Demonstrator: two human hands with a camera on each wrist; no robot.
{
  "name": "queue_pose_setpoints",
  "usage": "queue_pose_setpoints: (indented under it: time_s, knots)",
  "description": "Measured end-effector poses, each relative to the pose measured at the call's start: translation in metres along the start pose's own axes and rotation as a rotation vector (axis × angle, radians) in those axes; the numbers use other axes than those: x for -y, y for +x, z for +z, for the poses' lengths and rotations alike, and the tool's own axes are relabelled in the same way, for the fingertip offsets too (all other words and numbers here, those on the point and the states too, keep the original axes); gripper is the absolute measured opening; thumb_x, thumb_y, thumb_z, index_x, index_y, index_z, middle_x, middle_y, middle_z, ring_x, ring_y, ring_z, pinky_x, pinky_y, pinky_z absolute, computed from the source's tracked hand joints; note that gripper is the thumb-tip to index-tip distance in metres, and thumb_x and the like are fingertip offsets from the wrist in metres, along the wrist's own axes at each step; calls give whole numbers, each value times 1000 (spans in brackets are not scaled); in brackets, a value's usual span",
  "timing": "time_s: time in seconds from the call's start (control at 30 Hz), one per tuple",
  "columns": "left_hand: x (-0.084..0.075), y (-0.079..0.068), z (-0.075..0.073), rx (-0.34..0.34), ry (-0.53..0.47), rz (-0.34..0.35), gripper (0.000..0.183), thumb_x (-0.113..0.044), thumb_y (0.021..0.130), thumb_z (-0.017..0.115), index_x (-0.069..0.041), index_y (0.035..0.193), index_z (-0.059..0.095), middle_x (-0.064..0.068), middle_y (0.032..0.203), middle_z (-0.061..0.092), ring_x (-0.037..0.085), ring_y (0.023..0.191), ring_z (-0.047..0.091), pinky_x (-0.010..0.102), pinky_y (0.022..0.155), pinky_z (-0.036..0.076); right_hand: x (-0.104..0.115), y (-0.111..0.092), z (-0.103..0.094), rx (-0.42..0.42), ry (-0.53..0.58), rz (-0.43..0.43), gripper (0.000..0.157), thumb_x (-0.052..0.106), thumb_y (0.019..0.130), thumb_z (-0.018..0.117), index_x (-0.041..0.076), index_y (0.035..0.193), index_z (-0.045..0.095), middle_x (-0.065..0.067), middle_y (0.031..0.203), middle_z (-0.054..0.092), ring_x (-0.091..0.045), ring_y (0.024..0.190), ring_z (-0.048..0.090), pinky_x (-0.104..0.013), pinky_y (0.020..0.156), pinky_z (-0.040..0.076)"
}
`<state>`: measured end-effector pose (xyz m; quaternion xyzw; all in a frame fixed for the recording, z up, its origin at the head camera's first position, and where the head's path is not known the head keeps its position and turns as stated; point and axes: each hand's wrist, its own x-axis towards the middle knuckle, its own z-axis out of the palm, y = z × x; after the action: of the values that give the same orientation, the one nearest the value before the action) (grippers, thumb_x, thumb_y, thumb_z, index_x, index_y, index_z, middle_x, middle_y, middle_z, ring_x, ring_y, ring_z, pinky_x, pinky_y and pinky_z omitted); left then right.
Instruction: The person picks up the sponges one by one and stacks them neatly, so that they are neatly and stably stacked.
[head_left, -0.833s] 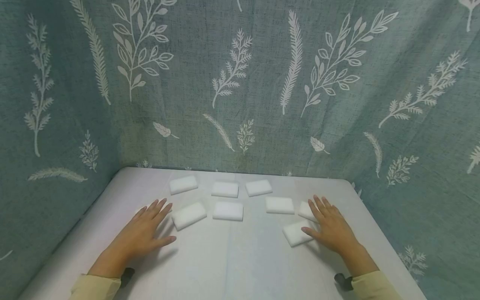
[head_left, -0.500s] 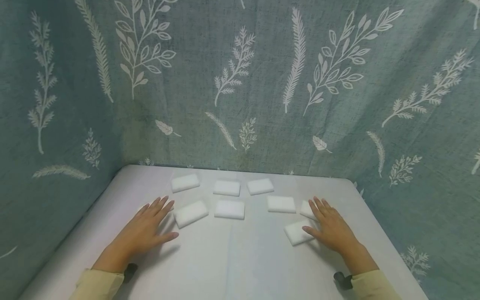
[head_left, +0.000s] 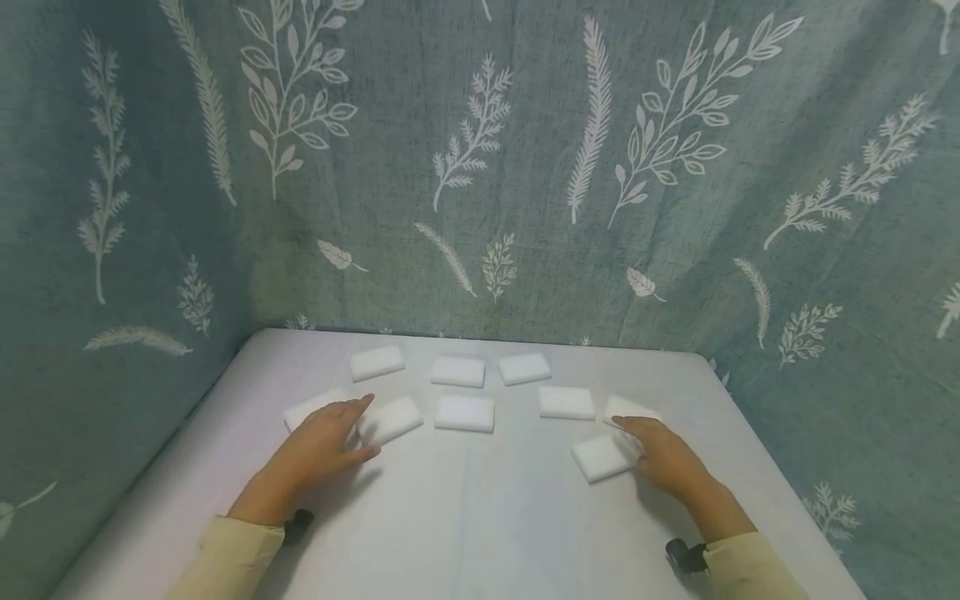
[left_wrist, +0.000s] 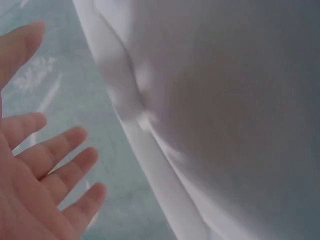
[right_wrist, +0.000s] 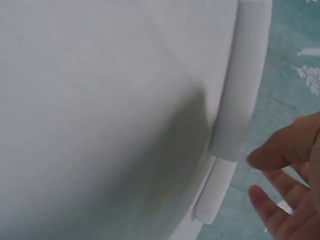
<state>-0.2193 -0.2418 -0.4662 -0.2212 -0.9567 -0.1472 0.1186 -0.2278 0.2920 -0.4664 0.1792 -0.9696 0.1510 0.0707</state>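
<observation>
White rectangular sponge-like blocks lie in loose rows on the white table. My left hand (head_left: 318, 446) hovers over the left end, its fingers across the gap between the leftmost block (head_left: 309, 408) and its tilted neighbour (head_left: 392, 421). In the left wrist view the fingers are apart and loosely bent, holding nothing. My right hand (head_left: 667, 454) is over the right end, partly covering the front right block (head_left: 602, 457) and a corner of the block behind it (head_left: 630, 411). Its fingers bend loosely in the right wrist view, with a gap between the thumb (right_wrist: 267, 156) and the nearby block edge (right_wrist: 239, 85).
Between the hands lie a middle block (head_left: 464, 413) and a right-of-centre block (head_left: 566, 402). Farther back are three more: a left one (head_left: 377, 363), a centre one (head_left: 458, 372) and a right one (head_left: 524, 368). A leaf-patterned green cloth (head_left: 420, 283) hangs around the table (head_left: 495, 517).
My left hand has shifted right and its fingers have drawn together, uncovering more of the leftmost block. The right hand's fingers have bent inward. The head view has shifted slightly.
</observation>
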Motion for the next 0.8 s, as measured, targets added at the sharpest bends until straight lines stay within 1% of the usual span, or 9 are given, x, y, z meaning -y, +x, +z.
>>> queue_pose_setpoints:
  time_s: [0.1, 0.17, 0.27, 0.37, 0.5, 0.57, 0.67, 0.73, 0.8]
  knots:
    - [-8, 8, 1, 16, -17, 11, 74, -44, 86, 71, -2, 143, 46, 20, 126, 58, 39, 116, 54, 53, 97, 42, 0, -3, 3, 55, 17, 4, 67, -15, 73, 60, 6, 136, 55, -20, 133, 54, -43, 124, 47, -58, 100, 38]
    - [-13, 13, -1, 19, -31, 12, 70, -42, 86, 72, -3, 141, 50, 19, 126, 58, 38, 116, 54, 53, 97, 42, -1, -4, 5, 71, 15, 4, 68, -14, 73, 60, 7, 138, 53, -20, 135, 52, -44, 124, 47, -59, 100, 37]
    - [-18, 22, -2, 37, -44, 14, 66, -41, 87, 72, -5, 139, 52, 18, 128, 58, 37, 118, 53, 53, 98, 41, -1, -5, 7, 84, 33, 30, 72, -14, 73, 59, 9, 141, 51, -19, 137, 52, -43, 125, 46, -59, 102, 36]
    - [-20, 30, 2, 55, -41, 21, 64, -39, 88, 71, -6, 139, 53, 17, 129, 58, 36, 119, 53, 52, 99, 41, -2, -3, 9, 110, 56, 45, 75, -14, 72, 55, 8, 143, 48, -18, 140, 50, -43, 128, 43, -59, 103, 34]
    - [-26, 39, 9, 51, -48, 56, 59, -35, 88, 71, -4, 136, 55, 17, 128, 59, 36, 119, 53, 51, 99, 41, -2, 0, 9, 150, 95, 74, 79, -15, 69, 53, 7, 145, 46, -18, 143, 47, -42, 132, 40, -58, 106, 31]
    - [-30, 44, 12, 53, -54, 68, 57, -33, 88, 71, -4, 135, 56, 17, 127, 59, 36, 118, 53, 51, 99, 41, -1, 1, 9, 164, 109, 98, 80, -15, 68, 53, 8, 145, 46, -17, 144, 46, -41, 133, 38, -57, 107, 30]
    - [-38, 52, 15, 63, -58, 96, 55, -31, 89, 71, -4, 135, 57, 17, 126, 59, 36, 117, 54, 51, 99, 41, 1, 1, 8, 159, 114, 131, 79, -11, 69, 56, 9, 145, 46, -18, 142, 47, -42, 131, 40, -59, 105, 31]
    - [-42, 57, 16, 77, -54, 110, 55, -30, 88, 72, -4, 134, 57, 16, 125, 60, 35, 117, 54, 50, 99, 42, 2, 0, 9, 148, 115, 131, 77, -8, 71, 59, 9, 145, 46, -18, 140, 48, -41, 128, 44, -59, 102, 35]
    - [-45, 62, 17, 95, -49, 108, 55, -29, 87, 73, -5, 134, 57, 15, 124, 60, 34, 116, 55, 50, 99, 42, 3, -1, 10, 136, 111, 115, 75, -3, 74, 66, 10, 145, 45, -17, 137, 50, -40, 123, 49, -58, 99, 39]
